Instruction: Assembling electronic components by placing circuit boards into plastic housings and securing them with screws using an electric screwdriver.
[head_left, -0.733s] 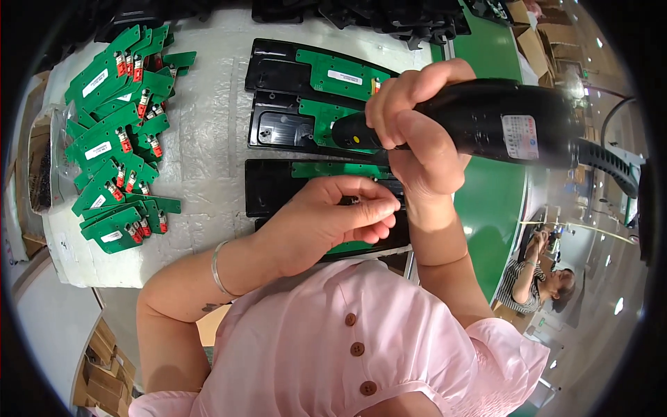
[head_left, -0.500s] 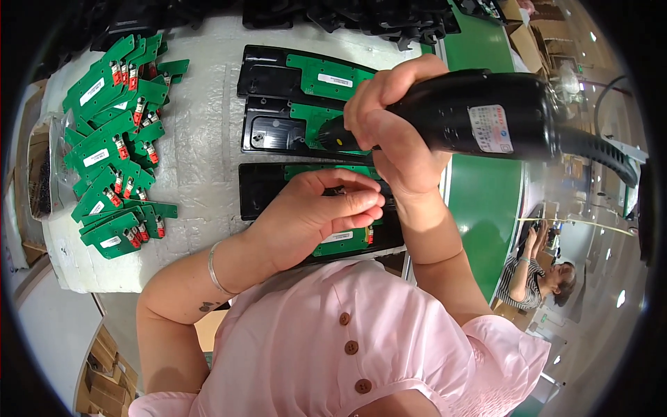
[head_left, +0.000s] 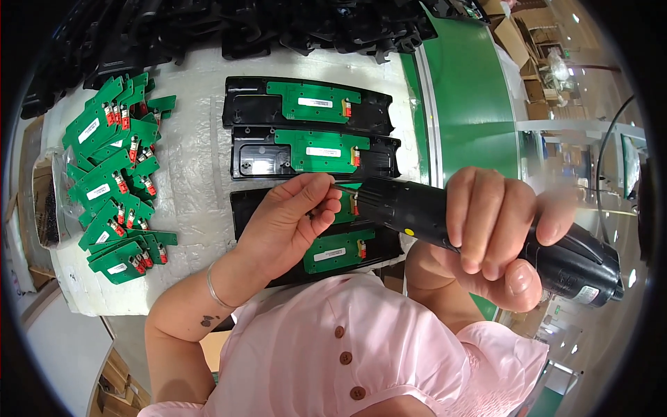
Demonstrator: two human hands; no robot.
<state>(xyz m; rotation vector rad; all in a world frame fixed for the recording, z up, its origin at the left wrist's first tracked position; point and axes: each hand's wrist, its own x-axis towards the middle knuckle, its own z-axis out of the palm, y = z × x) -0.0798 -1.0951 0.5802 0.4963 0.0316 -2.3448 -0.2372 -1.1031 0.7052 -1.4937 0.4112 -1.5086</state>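
Driver in right hand, long axis crosswise, bit toward left hand.
Right fingers wrap the smooth black body; left fingertips pinch at the slim bit, contents hidden. Below: black plastic panels, flat green boards, pale crinkled bench.

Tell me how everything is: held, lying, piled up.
Black power screwdriver: held sideways; on or off, can't tell
Right hand: wrapped around the screwdriver
Left hand: fingertips together at the screwdriver's tip
Black panels: lying in a column
Green boards on panels: one each, lying flat
Loose green boards: piled, overlapping
Black plastic parts: heaped
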